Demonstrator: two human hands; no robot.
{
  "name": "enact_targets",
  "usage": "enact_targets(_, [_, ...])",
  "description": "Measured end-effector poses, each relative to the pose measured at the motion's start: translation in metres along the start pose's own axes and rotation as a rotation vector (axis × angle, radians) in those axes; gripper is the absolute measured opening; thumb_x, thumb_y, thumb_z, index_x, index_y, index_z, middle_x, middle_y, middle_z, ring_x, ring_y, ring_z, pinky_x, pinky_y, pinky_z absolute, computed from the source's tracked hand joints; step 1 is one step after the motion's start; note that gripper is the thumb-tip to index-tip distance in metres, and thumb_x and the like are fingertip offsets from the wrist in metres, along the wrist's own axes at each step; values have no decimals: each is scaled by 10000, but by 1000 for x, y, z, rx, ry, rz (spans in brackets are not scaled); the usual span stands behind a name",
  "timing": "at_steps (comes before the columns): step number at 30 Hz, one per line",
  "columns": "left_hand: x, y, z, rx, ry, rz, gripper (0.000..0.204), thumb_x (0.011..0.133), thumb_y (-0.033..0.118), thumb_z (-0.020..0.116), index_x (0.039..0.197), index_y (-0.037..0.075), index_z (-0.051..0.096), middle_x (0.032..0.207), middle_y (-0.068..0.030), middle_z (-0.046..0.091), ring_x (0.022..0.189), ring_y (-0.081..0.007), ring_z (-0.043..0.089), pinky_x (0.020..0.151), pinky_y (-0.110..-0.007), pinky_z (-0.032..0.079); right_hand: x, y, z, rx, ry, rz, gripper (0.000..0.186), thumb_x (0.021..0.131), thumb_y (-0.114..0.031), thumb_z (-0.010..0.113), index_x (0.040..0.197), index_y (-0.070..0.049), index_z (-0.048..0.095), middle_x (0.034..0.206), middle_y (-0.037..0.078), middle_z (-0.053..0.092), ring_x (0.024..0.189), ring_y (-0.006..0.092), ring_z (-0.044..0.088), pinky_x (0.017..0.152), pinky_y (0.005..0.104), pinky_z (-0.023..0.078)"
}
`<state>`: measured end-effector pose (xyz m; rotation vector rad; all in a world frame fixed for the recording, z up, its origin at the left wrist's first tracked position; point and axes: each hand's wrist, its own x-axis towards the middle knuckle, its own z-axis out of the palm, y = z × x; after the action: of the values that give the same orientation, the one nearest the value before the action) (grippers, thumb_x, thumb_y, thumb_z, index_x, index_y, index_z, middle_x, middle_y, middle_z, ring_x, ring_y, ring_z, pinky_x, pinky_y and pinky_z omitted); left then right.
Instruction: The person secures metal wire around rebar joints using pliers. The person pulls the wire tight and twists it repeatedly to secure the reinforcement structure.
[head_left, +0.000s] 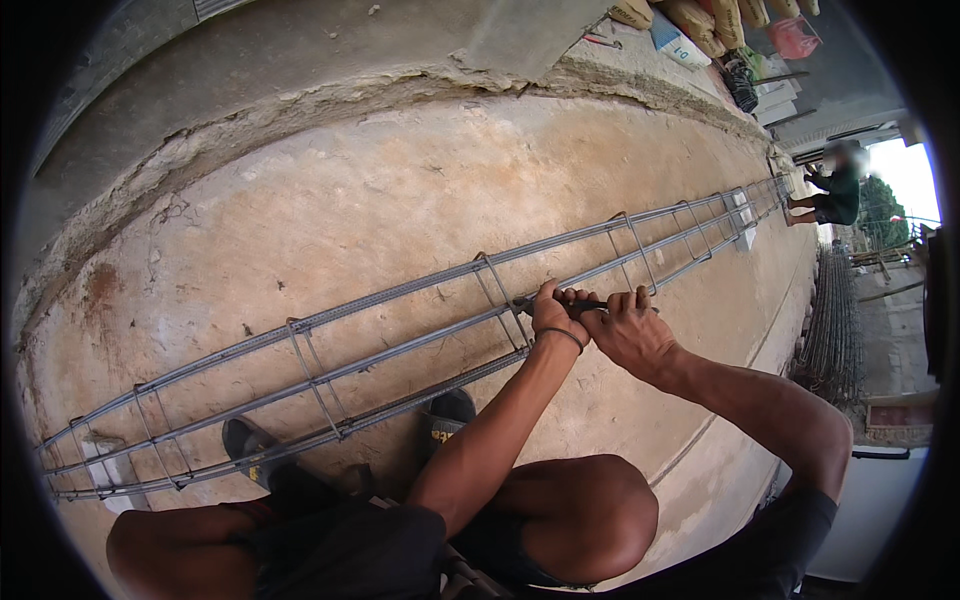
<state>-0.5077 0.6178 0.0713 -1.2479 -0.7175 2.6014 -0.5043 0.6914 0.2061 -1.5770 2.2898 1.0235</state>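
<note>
A long steel rebar cage [385,297] lies slantwise across the floor in front of me, with square stirrups [482,258] spaced along it. My left hand [562,312] is closed around a dark, pliers-like tool [592,305], whose front end reaches the cage beside a stirrup. Just to the right, my right hand [632,332] also grips the tool toward its far end. The fingers cover much of the tool, so its exact kind is hard to make out. Any tie wire at its tip is too small to see.
White blocks sit under the cage at the left [112,465] and far right [742,218]. My sandalled feet [447,412] are beside its near bars. Another person [842,190] stands at the far end. Bundled rods [835,325] lie right; sacks [690,22] lie beyond a broken concrete ledge [200,150].
</note>
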Motion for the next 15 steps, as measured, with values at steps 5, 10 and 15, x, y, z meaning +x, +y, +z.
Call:
enact_targets(5, [-4, -6, -9, 23, -4, 101, 286, 888, 218, 605, 710, 121, 403, 660, -31, 496, 637, -201, 556, 664, -409, 573, 6, 17, -6, 640, -275, 401, 343, 712, -77, 650, 997, 48, 508, 808, 232, 607, 800, 465, 631, 850, 508, 501])
enact_targets(10, [-17, -9, 3, -52, -21, 42, 249, 845, 284, 689, 818, 77, 554, 787, -70, 615, 715, -212, 602, 780, -394, 553, 15, 30, 10, 67, -71, 108, 344, 755, -136, 700, 1001, 25, 523, 796, 167, 599, 732, 328, 650, 645, 384, 521])
enact_targets(15, [-11, 5, 10, 227, 22, 15, 230, 815, 238, 672, 742, 81, 521, 734, -57, 556, 655, -192, 548, 699, -351, 510, 11, 23, 13, -245, 208, -7, 366, 768, -188, 712, 1019, 16, 540, 739, 90, 540, 627, 232, 572, 602, 356, 494])
